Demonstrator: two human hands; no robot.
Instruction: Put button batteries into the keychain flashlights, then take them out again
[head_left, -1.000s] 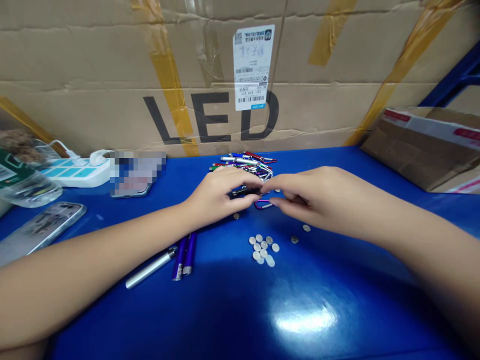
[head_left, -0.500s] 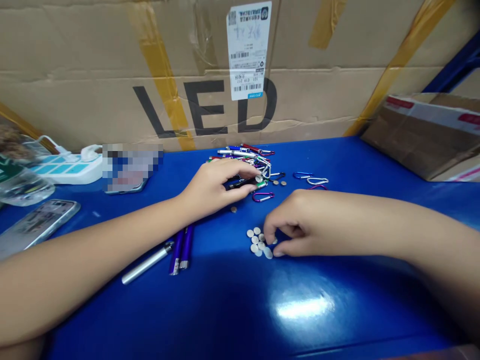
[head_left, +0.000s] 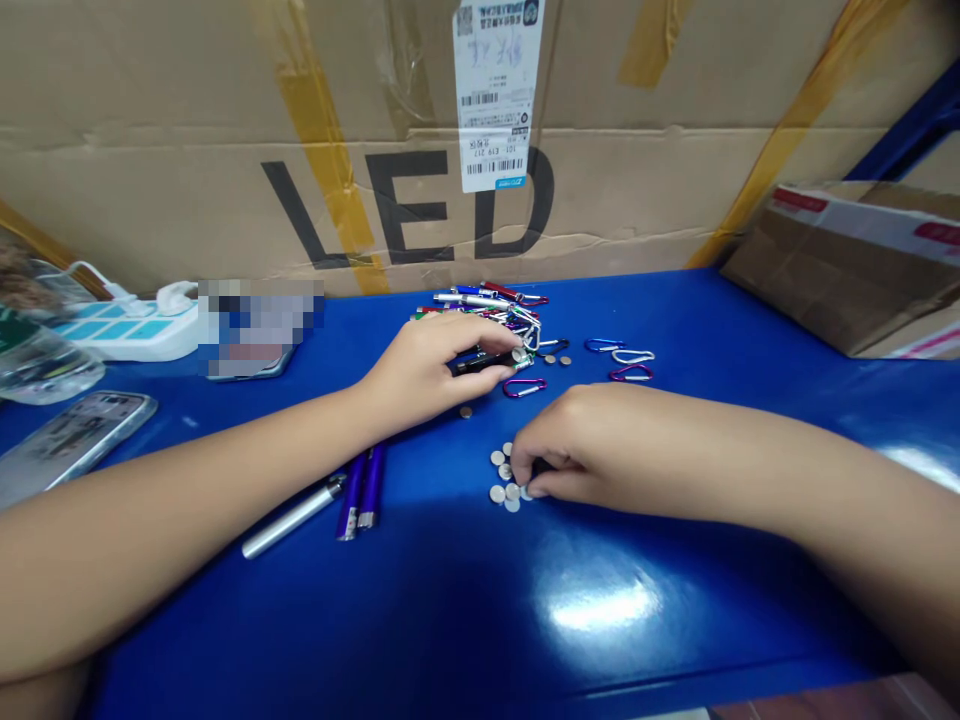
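Note:
My left hand (head_left: 442,365) is closed around a slim black penlight tube (head_left: 480,362), its round silvery end pointing right between thumb and fingers. Beneath my right hand (head_left: 577,445) lies a small cluster of silver button cells (head_left: 497,494). The right thumb and fingertips are curled in against the cluster's right side; whatever is between them is hidden. Behind the left hand is a pile of coloured penlights (head_left: 480,299) with clips. A purple carabiner (head_left: 525,387) lies between the hands, and a loose button cell (head_left: 466,412) is below the left wrist.
Two purple tubes (head_left: 370,490) and a silver tube (head_left: 289,520) lie below my left forearm. Several carabiners (head_left: 634,356) sit further right. At left are a phone (head_left: 82,440), a power strip (head_left: 135,332) and a bottle (head_left: 45,360). A large cardboard box (head_left: 615,180) stands behind.
My right hand has shifted slightly left over the button cells, and some of them have been pushed about. The left hand still holds the black tube in about the same place.

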